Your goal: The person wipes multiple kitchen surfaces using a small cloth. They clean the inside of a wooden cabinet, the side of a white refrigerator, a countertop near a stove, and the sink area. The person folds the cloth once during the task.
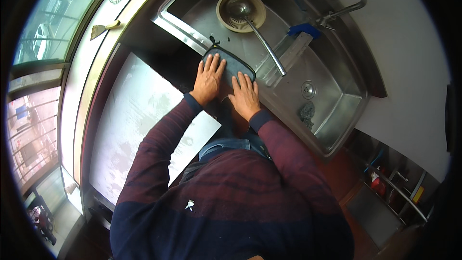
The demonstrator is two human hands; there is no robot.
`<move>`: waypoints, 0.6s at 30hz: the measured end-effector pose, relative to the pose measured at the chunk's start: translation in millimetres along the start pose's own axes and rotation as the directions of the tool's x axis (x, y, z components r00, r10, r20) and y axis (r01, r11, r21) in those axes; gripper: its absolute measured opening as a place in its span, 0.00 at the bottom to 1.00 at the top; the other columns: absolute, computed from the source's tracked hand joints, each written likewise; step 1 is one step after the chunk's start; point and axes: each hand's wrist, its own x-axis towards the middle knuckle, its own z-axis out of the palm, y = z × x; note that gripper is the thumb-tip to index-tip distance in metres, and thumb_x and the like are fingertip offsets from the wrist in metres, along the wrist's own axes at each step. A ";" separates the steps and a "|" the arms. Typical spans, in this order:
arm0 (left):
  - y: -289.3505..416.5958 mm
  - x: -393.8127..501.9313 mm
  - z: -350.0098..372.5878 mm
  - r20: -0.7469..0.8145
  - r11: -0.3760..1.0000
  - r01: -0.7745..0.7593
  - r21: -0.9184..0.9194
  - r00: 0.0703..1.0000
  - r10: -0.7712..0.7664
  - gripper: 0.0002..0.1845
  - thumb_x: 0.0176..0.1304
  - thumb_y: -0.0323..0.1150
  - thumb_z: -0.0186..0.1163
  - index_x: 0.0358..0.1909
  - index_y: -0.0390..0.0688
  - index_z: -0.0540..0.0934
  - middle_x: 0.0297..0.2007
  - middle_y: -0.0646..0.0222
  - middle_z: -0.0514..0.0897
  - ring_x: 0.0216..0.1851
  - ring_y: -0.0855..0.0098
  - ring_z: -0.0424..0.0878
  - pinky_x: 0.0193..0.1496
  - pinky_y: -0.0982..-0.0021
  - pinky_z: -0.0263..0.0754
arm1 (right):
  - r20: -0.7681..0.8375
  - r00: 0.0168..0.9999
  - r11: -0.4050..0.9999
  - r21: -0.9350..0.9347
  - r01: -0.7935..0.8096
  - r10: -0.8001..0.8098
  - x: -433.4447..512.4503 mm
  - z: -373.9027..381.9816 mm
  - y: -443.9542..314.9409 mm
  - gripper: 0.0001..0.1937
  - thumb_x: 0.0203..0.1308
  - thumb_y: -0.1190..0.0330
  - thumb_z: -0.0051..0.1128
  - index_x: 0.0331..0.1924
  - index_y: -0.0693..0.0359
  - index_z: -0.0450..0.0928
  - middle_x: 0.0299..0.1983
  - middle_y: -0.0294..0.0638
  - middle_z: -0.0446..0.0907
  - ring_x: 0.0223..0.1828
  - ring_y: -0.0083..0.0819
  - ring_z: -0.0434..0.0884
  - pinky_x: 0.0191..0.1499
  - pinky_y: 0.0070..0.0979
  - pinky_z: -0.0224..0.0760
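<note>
A dark grey zippered pouch (pixel 234 62) with black edging and a looped pull lies at the front edge of the sink, partly covered by both hands. My left hand (pixel 208 80) rests on its left part, fingers extended and slightly apart. On the right part lie the fingertips of my right hand (pixel 246 95), also extended. Neither hand is visibly curled around the pouch; its underside is hidden.
A double steel sink (pixel 334 95) holds a beige colander (pixel 221 11) with a metal ladle (pixel 267 47) leaning across, and steel wool (pixel 306 111). Nearby are a blue cloth (pixel 305 30), a faucet (pixel 348 5), a white board (pixel 140 97) and a scraper (pixel 99 30) on the sill.
</note>
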 end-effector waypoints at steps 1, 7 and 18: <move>6.0 -4.3 0.9 0.053 1.000 0.019 -0.009 0.998 -0.018 0.44 0.62 0.31 0.67 0.82 0.44 0.66 0.83 0.50 0.62 0.84 0.44 0.56 0.82 0.40 0.54 | 0.049 0.999 1.000 -0.010 -0.021 0.021 -9.1 -0.5 2.5 0.41 0.66 0.57 0.72 0.80 0.60 0.65 0.83 0.52 0.59 0.85 0.54 0.57 0.78 0.65 0.55; 12.5 13.8 6.8 0.032 1.000 0.018 -0.010 0.999 -0.018 0.47 0.58 0.32 0.71 0.82 0.43 0.65 0.82 0.51 0.62 0.84 0.44 0.57 0.82 0.36 0.53 | 0.023 0.999 1.000 -0.005 -0.024 0.024 -10.6 5.1 11.3 0.44 0.66 0.57 0.72 0.83 0.59 0.61 0.86 0.49 0.53 0.87 0.51 0.51 0.82 0.66 0.46; 82.0 -21.4 3.3 0.169 0.998 0.054 -0.043 0.985 -0.046 0.53 0.57 0.39 0.76 0.84 0.42 0.61 0.84 0.49 0.58 0.85 0.43 0.53 0.82 0.33 0.50 | 0.022 0.998 0.999 -0.013 -0.052 0.052 -88.9 9.7 37.4 0.45 0.63 0.57 0.74 0.82 0.58 0.63 0.87 0.46 0.53 0.88 0.47 0.52 0.84 0.63 0.42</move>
